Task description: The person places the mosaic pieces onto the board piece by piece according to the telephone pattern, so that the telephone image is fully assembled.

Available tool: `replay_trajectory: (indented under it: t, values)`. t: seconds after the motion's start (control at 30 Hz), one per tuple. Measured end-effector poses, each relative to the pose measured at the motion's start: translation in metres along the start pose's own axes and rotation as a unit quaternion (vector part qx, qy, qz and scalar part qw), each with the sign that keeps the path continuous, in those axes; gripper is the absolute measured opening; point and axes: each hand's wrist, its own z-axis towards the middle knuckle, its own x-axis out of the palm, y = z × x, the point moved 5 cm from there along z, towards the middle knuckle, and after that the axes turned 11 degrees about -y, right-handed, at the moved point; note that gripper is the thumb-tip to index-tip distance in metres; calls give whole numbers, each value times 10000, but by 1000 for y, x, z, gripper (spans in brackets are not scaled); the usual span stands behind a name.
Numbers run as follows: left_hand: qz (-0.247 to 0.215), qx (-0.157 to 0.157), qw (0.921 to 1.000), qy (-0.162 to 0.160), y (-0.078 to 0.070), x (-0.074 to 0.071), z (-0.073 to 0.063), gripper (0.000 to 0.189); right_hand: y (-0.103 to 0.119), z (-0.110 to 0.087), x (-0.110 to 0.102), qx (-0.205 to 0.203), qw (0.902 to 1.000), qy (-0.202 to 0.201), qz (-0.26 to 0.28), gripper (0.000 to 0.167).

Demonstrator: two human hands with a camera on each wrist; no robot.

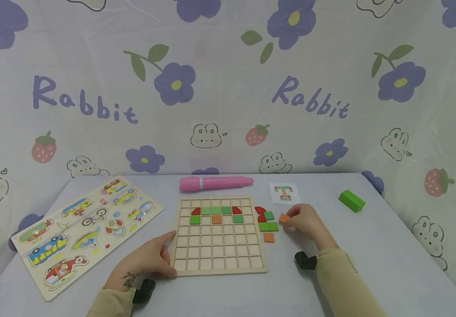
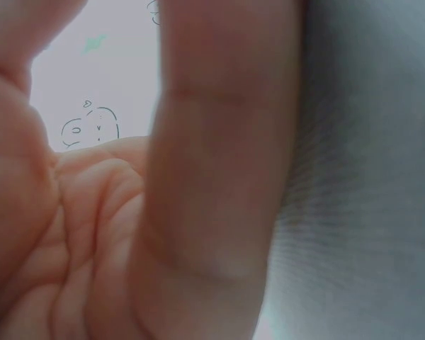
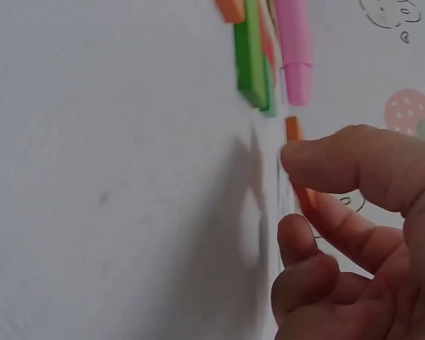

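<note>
My right hand [image 1: 309, 223] pinches an orange square tile [image 1: 284, 219] between thumb and fingers, right of the loose tiles. In the right wrist view the tile [image 3: 292, 129] shows edge-on, its middle covered by the thumb. My left hand [image 1: 146, 259] touches the left side of a wooden grid board [image 1: 220, 272], thumb at the near corner and fingers spread farther up the edge. On the board's upper rows lie red quarter-round tiles [image 1: 196, 211], several green squares [image 1: 216, 210] and one orange square [image 1: 216, 219]. The left wrist view shows mostly palm and fingers.
Beside the board lie loose green tiles [image 1: 268, 226], red quarter-rounds [image 1: 260, 210] and an orange tile [image 1: 269, 237]. Behind are a pattern card [image 1: 291, 198] and a pink pen-shaped object [image 1: 216, 183]. A vehicle puzzle board [image 1: 105, 246] lies left, a green block [image 1: 351, 200] right.
</note>
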Motion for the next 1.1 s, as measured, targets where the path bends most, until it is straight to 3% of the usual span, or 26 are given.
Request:
replay_trajectory:
  t: [0.17, 0.4, 0.53, 0.7, 0.83, 1.0, 1.1]
  values:
    - [-19, -32, 10000, -22, 0, 0, 1, 107, 18, -4, 4, -165, 9937, -149, 1098, 31]
    - [-16, -19, 10000, -19, 0, 0, 1, 107, 54, -22, 36, -336, 9586, 347, 2805, 29]
    - [-28, -24, 10000, -6, 1, 0, 1, 107, 73, -35, 54, -468, 9395, 730, 3315, 28]
    - [-10, -20, 10000, 1, 1, 0, 1, 107, 90, -48, 74, -632, 9260, 957, 3596, 29]
    - [-14, -51, 10000, -6, 2, 1, 2, 107, 96, -52, 89, -713, 9358, 809, 3356, 30]
    - [-26, -55, 10000, -13, 2, 1, 3, 107, 97, -51, 103, -824, 9659, 461, 2412, 31]
    - [-28, -63, 10000, -16, 3, 0, 3, 108, 99, -51, 109, -909, 9774, 378, 1870, 31]
